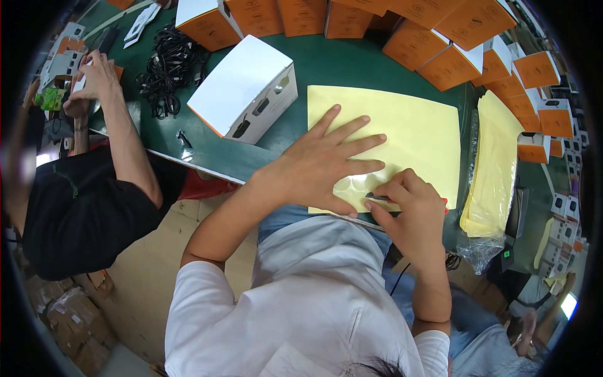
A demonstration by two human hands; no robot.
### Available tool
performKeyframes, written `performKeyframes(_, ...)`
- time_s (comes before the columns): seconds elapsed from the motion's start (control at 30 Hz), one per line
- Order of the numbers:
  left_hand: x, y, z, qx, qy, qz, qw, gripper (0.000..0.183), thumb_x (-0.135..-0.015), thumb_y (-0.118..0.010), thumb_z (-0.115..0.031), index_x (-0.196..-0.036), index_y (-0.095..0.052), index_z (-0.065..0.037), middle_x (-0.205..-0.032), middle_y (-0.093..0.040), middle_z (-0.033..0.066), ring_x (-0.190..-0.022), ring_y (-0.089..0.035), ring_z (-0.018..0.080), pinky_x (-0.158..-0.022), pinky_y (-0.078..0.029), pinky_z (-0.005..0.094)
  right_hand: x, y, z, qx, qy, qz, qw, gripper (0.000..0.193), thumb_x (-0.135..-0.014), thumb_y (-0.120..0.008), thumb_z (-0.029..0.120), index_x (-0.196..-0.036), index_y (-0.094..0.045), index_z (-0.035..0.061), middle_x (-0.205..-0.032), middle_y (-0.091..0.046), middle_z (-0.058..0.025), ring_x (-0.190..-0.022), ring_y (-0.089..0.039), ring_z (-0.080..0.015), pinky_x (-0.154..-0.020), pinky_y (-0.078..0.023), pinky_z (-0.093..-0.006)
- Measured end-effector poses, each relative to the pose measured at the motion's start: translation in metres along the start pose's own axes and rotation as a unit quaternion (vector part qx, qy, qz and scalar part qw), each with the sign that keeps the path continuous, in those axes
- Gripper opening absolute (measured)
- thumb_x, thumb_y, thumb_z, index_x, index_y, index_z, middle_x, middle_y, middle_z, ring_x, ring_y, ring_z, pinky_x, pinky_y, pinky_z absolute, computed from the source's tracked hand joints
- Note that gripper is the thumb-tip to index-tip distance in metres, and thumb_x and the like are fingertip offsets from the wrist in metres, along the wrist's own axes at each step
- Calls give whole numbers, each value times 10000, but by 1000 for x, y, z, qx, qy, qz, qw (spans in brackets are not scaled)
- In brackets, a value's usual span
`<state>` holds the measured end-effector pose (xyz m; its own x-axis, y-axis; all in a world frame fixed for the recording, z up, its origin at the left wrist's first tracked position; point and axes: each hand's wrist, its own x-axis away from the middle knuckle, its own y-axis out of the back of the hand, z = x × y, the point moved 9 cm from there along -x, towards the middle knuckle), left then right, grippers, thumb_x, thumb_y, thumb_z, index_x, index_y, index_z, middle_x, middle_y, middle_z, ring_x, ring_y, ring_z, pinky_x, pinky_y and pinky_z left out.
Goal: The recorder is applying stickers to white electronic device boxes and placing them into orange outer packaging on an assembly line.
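Note:
A pale yellow sheet (408,135) lies on the green table in front of me, with clear round stickers (358,183) near its front edge. My left hand (320,162) rests flat on the sheet's left part, fingers spread and holding nothing. Close by on the right, my right hand (414,210) is closed around a slim red tool with a dark metal tip (375,196), which looks like a utility knife. Its tip points left, beside the stickers; most of its handle is hidden in my fingers. A white box with an orange side (242,85) stands beyond my left hand.
Orange-and-white boxes (301,17) line the far and right sides. Yellow sheets in a clear plastic bag (493,163) lie at right. A heap of black cables (169,66) sits left of the white box. At left, a co-worker's hand (99,78) handles a small white object.

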<state>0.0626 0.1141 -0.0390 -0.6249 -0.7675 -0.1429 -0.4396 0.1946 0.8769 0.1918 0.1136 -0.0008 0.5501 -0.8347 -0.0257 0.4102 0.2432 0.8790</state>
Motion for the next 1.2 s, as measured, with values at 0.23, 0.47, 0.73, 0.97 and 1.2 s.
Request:
performKeyframes(0.23, -1, -1, 1, -22, -6, -3, 1000, 943, -673, -751, -775, -1446, -612, -251, -1667, -393, 18, -1570, -274, 341, -1283, -131, 615, 6, -5, -9, -66, -33, 11, 997, 160, -764, -857, 145, -864, -738, 108, -870, -629, -40, -732, -624, -254, -692, -483, -365)
performKeyframes(0.47, 1, 3, -5, -41, -29, -12, 999, 965, -658, -739, -783, -1426, -619, -212, -1667, -385, 47, -1561, -287, 361, -1274, -173, 621, 18, 5, -34, -320, -119, -14, 940, 145, -805, -842, 23, -931, -773, 37, -916, -639, -54, -809, -618, -153, -750, -479, -254)
performKeyframes(0.73, 73, 161, -24, -311, 180, -275, 892, 633, -823, -831, -438, -1359, -670, -144, -1511, -545, 164, -1354, -520, 433, -1115, -395, 549, 24, 29, -38, -340, -112, -84, 930, 156, -808, -839, 23, -942, -759, 21, -938, -630, -56, -856, -607, -165, -782, -482, -270)
performKeyframes(0.97, 99, 146, 16, -185, 249, -289, 906, 628, -848, -791, -195, -1443, -602, -121, -1373, -577, 211, -1182, -618, 374, -1017, -514, 439, 17, 31, -32, -359, -89, -116, 922, 142, -797, -824, -8, -909, -741, 16, -929, -635, -55, -857, -618, -151, -772, -484, -265)
performKeyframes(1.2, 105, 54, 43, 752, 112, -461, 457, 587, -1041, -597, -178, -1584, -396, -81, -1505, -558, 105, -1352, -581, 261, -1135, -480, 456, 9, 66, 2, -447, -26, -164, 879, 157, -787, -810, -51, -911, -729, 1, -948, -641, -52, -848, -630, -121, -759, -503, -246)
